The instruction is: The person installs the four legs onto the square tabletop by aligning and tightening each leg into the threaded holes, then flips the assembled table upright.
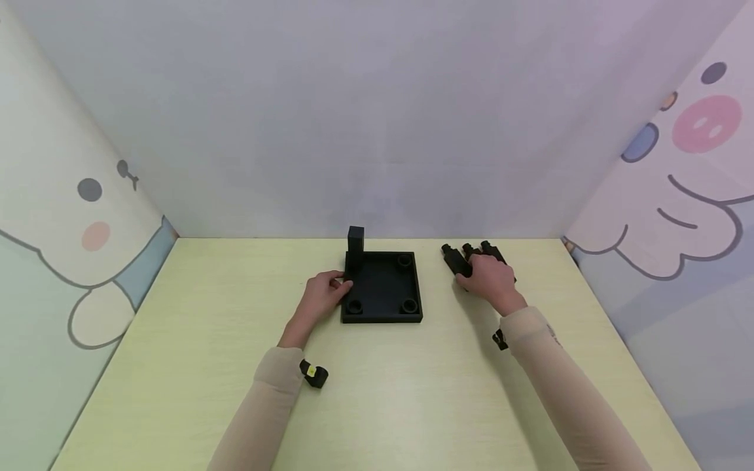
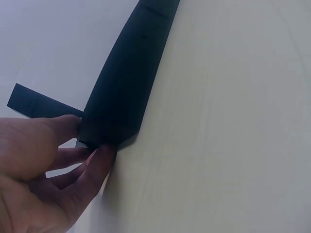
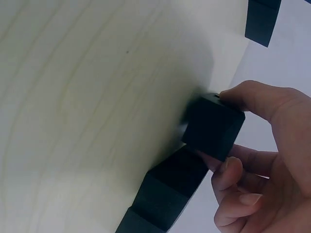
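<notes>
A black square tabletop (image 1: 385, 288) lies underside up, with a raised rim and round sockets at three corners. One black table leg (image 1: 356, 245) stands upright at its back left corner. My left hand (image 1: 321, 294) grips the tabletop's left edge, thumb and fingers around it near a corner in the left wrist view. To the right, my right hand (image 1: 491, 281) pinches a square-sided black table leg (image 3: 214, 128) between thumb and fingers. Two more legs (image 3: 165, 191) lie beside it. Their narrow stubs point toward the back; my right hand partly covers them.
The pale wood-grain table (image 1: 383, 392) carries these parts near its back edge. Behind it rises a plain light wall (image 1: 377, 118). Side panels with cartoon animals (image 1: 88, 248) flank the table left and right.
</notes>
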{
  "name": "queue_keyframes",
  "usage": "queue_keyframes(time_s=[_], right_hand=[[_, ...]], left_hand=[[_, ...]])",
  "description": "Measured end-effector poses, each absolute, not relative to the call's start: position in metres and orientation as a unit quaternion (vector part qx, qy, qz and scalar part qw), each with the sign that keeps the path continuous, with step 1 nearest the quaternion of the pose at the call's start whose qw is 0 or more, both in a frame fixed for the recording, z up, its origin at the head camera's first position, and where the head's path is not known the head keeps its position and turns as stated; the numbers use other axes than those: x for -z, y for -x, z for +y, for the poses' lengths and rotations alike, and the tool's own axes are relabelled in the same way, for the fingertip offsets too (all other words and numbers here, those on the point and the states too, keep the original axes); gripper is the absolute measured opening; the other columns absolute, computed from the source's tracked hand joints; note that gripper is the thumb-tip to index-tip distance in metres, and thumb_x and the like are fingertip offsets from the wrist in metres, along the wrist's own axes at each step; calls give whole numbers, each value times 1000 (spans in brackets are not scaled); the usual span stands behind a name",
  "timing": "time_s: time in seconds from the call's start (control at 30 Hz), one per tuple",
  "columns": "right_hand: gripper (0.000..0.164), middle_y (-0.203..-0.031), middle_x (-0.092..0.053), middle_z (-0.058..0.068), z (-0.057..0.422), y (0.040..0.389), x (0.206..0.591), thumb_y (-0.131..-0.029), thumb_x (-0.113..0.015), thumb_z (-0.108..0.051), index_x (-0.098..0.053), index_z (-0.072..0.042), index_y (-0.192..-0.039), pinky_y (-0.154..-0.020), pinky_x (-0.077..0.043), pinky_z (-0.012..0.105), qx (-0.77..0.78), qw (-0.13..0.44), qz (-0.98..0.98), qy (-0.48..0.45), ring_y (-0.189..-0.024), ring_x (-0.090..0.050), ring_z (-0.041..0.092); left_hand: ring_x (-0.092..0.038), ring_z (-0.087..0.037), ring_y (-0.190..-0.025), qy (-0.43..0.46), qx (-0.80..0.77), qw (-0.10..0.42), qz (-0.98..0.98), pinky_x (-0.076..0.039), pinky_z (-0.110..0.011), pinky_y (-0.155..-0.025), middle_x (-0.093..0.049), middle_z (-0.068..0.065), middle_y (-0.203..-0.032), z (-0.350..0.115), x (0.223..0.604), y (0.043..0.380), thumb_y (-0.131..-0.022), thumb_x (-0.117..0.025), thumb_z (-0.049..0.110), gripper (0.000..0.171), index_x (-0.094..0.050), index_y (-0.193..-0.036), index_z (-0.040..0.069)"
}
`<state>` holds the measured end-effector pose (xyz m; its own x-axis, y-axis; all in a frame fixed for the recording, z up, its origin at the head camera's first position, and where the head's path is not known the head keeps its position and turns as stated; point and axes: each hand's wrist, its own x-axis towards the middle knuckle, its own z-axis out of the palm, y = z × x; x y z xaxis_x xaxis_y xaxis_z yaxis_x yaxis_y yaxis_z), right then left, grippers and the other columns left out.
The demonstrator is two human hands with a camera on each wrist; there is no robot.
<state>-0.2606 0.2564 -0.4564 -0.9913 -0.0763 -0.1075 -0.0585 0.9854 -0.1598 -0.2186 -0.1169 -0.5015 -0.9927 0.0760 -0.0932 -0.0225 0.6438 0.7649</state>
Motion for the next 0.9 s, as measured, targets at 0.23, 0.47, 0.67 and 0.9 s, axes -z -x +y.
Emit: queue_keyframes(time_s=[0.23, 0.47, 0.67, 0.9], right_hand=[[32, -83, -66, 10, 255, 262, 449, -89, -69, -41, -69, -10, -92, -50, -41, 39, 92, -6, 995, 45, -67, -58, 24], [32, -86, -69, 9, 246, 266, 429, -90, -69, -42, -73, -11, -100, -48, -39, 33, 134, -31, 988, 64, -62, -56, 21], [34, -93, -71, 10, 235, 271, 412, -89, -71, -42, -72, -12, -105, -52, -41, 34, 150, -35, 985, 73, -68, -59, 23], [38, -97, -72, 12, 219, 274, 397, -91, -70, -42, -71, -9, -110, -53, -41, 32, 154, -42, 982, 101, -70, -59, 23]], left_hand=[[-70, -24, -92, -16, -419, 52, 906, -55, -38, -81, -75, -16, -102, -117, 502, 218, -100, -65, 30, 46, -64, -134, -1], [-69, -24, -91, -17, -421, 51, 905, -55, -37, -79, -75, -16, -102, -117, 502, 218, -100, -65, 29, 45, -64, -133, -1], [-68, -22, -88, -16, -422, 53, 905, -54, -35, -78, -74, -15, -101, -117, 502, 218, -100, -65, 30, 46, -64, -134, -1], [-68, -22, -89, -11, -418, 54, 907, -54, -36, -79, -75, -14, -101, -117, 504, 219, -100, -66, 31, 46, -64, -134, 0]])
